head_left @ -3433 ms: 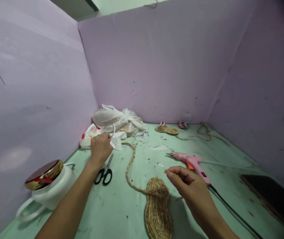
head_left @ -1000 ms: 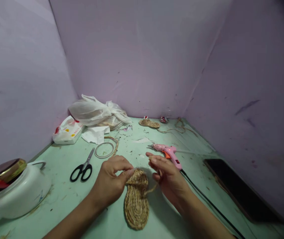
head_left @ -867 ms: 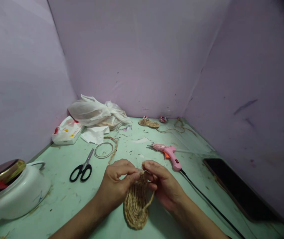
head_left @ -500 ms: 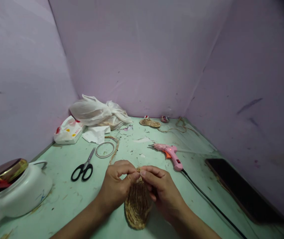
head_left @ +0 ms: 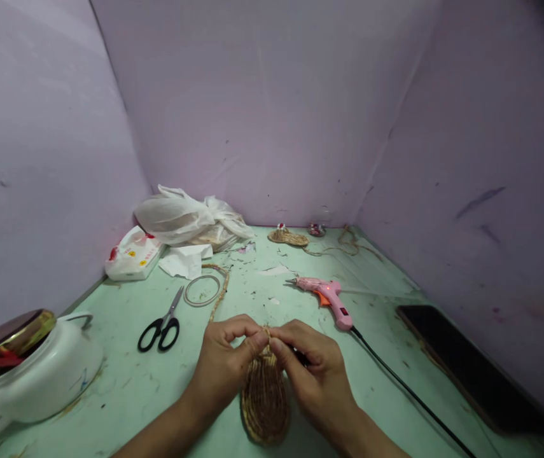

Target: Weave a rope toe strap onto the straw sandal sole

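Note:
A long oval piece of coiled brown rope (head_left: 266, 401) hangs between my hands near the front of the table. My left hand (head_left: 233, 356) pinches its top end between thumb and forefinger. From the other side, my right hand (head_left: 312, 366) pinches the same end, with its fingertips almost touching the left ones. Part of something dark shows among my right fingers; I cannot make out what it is. A braided rope (head_left: 223, 296) runs from behind my left hand to the back. The pink glue gun (head_left: 331, 296) lies right of centre, its small light glowing.
Black-handled scissors (head_left: 163, 327) and a ring (head_left: 202, 291) lie left. A white pot (head_left: 62, 375) stands at far left, a black phone (head_left: 467, 369) at right. Behind are a plastic bag (head_left: 186, 216), a tissue pack (head_left: 133, 254) and a small rope sole (head_left: 288, 238).
My right hand has turned slightly, and its fingers are curled closer, with something dark now showing among them. The whole view has shifted a little, so things sit slightly lower.

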Motion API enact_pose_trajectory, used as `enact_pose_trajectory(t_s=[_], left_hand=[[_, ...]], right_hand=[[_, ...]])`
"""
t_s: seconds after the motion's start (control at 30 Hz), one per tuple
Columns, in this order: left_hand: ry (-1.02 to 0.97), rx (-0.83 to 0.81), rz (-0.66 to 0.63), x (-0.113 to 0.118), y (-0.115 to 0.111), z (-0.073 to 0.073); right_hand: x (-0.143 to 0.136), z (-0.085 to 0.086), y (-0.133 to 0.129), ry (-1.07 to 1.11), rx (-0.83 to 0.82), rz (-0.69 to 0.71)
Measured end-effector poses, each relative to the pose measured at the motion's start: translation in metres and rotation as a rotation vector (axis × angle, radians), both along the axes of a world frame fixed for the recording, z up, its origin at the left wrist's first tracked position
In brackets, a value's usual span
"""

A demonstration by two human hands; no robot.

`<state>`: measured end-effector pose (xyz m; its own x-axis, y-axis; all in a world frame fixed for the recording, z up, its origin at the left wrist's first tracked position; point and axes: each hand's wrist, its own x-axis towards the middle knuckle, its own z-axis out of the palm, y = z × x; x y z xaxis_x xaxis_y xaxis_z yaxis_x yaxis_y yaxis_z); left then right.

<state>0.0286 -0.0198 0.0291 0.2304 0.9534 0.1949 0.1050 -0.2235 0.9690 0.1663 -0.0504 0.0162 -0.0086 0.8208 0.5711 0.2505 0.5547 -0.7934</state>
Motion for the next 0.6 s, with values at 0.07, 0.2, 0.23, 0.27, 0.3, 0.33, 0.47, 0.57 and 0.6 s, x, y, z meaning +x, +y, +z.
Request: enact_pose_trajectory(t_s=[0.07,0.2,0.23,0.27,0.3,0.33,0.47,0.57,0.6], left_hand=[[0.005,-0.030,0.007,0.0006,-0.0011,0.0007],[0.000,-0.034,0.036,0.0032,-0.0054,0.0009],[-0.006,-0.040,0.042,0.0040,-0.0065,0.0006],[-0.009,-0.052,0.044,0.0048,-0.0074,0.0003],[-0.009,-0.069,0.040,0.0055,-0.0081,-0.0001],[-0.007,-0.084,0.033,0.0061,-0.0084,-0.0004],[0.028,-0.035,0.032,0.0057,-0.0060,-0.0015],[0.036,0.017,0.066,0.0020,-0.0017,-0.0017],[0.027,0.011,0.101,0.0004,-0.0003,-0.0014]], right_hand=[[0.0004,0.0001,-0.0001,-0.038,0.081,0.013],[0.0001,0.0027,-0.0006,-0.043,0.121,-0.025],[0.0000,0.0035,-0.0008,-0.032,0.108,-0.032],[-0.0001,0.0042,-0.0011,-0.017,0.088,-0.035],[-0.0002,0.0048,-0.0013,0.000,0.062,-0.036],[-0.0004,0.0050,-0.0015,0.014,0.033,-0.038],[-0.0003,0.0035,-0.0007,0.032,-0.039,-0.087],[0.0020,0.0020,0.0010,-0.001,0.007,-0.129],[0.0031,0.0018,0.0017,-0.015,0.038,-0.158]])
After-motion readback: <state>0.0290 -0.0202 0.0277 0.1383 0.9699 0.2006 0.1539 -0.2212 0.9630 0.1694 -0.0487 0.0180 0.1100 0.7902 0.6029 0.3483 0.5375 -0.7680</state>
